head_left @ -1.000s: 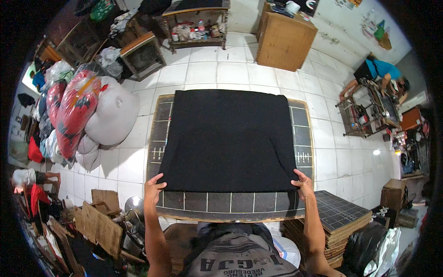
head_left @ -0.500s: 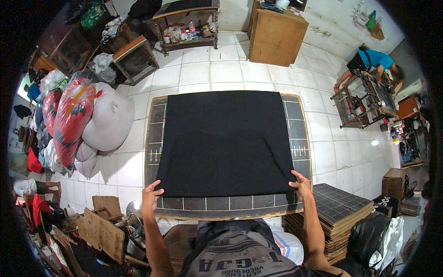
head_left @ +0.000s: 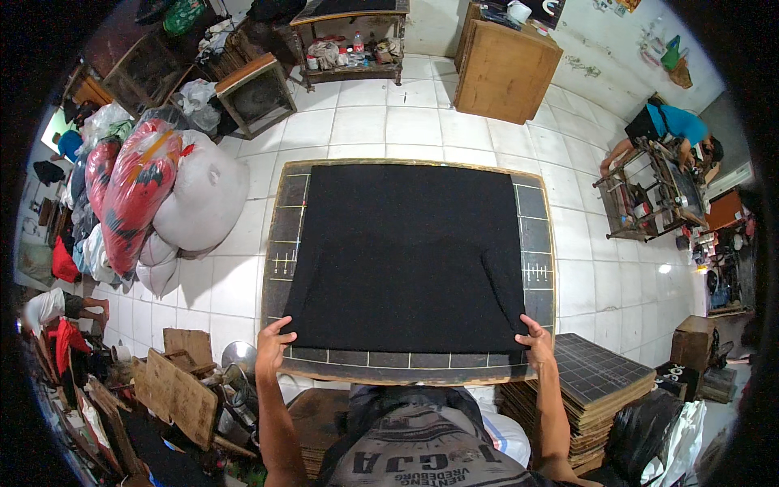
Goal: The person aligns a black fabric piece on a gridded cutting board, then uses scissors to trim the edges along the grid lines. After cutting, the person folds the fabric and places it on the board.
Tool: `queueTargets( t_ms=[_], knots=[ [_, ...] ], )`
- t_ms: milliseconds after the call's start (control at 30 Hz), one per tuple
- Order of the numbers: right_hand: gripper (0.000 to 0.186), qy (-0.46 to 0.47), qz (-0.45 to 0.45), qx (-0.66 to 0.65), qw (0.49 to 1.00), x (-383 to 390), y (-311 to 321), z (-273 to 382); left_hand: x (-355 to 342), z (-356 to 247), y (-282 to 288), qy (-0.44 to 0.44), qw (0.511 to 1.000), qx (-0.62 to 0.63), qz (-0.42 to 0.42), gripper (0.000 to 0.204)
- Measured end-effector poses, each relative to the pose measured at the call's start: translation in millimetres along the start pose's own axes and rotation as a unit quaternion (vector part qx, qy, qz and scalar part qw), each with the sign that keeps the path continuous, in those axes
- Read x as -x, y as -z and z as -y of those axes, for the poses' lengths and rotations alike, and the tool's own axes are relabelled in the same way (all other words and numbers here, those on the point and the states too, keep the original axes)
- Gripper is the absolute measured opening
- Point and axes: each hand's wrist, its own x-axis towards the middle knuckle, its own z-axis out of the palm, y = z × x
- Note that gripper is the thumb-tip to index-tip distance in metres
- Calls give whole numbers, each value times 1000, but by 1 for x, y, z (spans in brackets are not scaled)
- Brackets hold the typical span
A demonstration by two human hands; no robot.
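A black cloth [head_left: 406,260], possibly a garment, lies spread over a dark board [head_left: 536,243] marked with pale grid lines. Slanting creases run down its right side. My left hand [head_left: 274,345] is at the cloth's near left corner, its index finger and thumb stretched apart against the edge. At the near right corner, my right hand [head_left: 537,345] touches the cloth in the same way, thumb and index finger spread. Both forearms reach in from below, to either side of my printed grey shirt. The cloth's near edge runs a little inside the board's near edge.
A stack of gridded boards [head_left: 596,369] stands close by my right arm. Large stuffed plastic bags [head_left: 199,203] fill the left side. Wooden scraps [head_left: 174,398] lie lower left. A brown cabinet [head_left: 507,69] stands far off, and a person in blue [head_left: 677,122] bends at the right.
The cloth has shifted slightly toward me on the board; its far edge now lies inside the board's far edge. My hands stay at its near corners. The view has shifted a little.
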Motion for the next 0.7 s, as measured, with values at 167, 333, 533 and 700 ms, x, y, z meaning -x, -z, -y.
queueTargets(
  t_ms=[167, 333, 533, 700],
  knots=[
    [76, -14, 6, -11, 1000, 6, -1, 1, 2, 4, 4, -4, 1000, 10, 23, 62],
    [75, -20, -10, 14, 1000, 15, -8, 5, 4, 4, 6, 0, 1000, 9, 22, 59],
    [75, -27, -4, 4, 1000, 22, -12, 9, 1, 5, 10, -5, 999, 29, 34, 57],
    [75, -45, -31, 23, 998, 27, -15, 12, 4, 5, 13, 5, 999, 19, 30, 58]
  ],
)
